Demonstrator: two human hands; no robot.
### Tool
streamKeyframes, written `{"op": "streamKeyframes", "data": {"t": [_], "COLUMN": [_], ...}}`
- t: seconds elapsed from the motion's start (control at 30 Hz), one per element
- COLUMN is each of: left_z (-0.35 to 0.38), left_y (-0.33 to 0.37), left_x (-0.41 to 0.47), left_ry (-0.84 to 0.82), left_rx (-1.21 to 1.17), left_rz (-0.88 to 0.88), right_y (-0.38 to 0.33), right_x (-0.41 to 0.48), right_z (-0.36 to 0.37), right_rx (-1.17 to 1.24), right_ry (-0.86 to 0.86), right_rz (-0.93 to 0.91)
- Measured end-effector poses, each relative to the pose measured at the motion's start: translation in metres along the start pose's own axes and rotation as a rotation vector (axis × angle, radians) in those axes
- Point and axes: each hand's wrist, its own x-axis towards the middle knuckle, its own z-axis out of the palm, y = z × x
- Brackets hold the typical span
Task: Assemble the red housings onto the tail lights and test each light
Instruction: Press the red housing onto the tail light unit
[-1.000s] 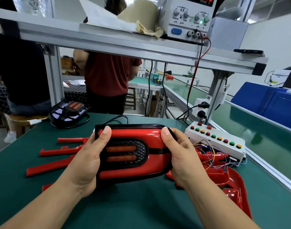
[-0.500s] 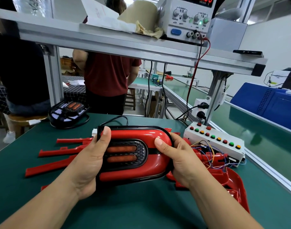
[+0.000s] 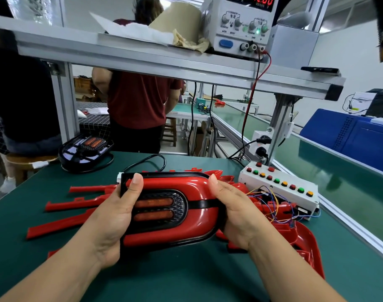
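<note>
I hold a tail light (image 3: 171,210) above the green bench, its red housing fitted around a black centre with two unlit orange bars. My left hand (image 3: 112,216) grips its left end, thumb over the top edge. My right hand (image 3: 236,212) cups its right end, thumb on the upper right corner. A black cable runs from the light's back toward the far side. A second tail light (image 3: 86,149), bare black without a red housing, lies at the bench's far left. Loose red housings (image 3: 303,243) lie to the right under my right wrist.
A white test box (image 3: 279,188) with red, green and yellow buttons and loose wires sits at right. Red trim strips (image 3: 62,225) lie at left. A power supply (image 3: 240,22) reading 12.00 stands on the shelf above. Two people stand behind the bench.
My right hand slid its grip along the light's right end, thumb now at the upper right corner. The light tilted slightly and stays in both hands.
</note>
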Motion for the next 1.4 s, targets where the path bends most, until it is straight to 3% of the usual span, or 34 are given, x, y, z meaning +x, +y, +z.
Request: {"op": "streamKeyframes", "data": {"t": [0.23,0.53,1.4], "left_z": [0.0001,-0.0001,0.0023], "left_y": [0.0009,0.0004,0.0019], "left_x": [-0.0032,-0.003,-0.0054], "left_ry": [-0.09,-0.026,-0.044], "left_rx": [-0.052,0.005,-0.026], "left_rz": [-0.068,-0.042,0.044], "right_y": [0.002,0.0018,0.0055], "right_x": [0.0027,-0.0011,-0.0003], "right_z": [-0.0027,0.0022,0.0051], "right_rx": [0.03,0.017,0.071], "right_ry": [0.076,0.028,0.023], "right_rz": [-0.023,-0.036,-0.103]}}
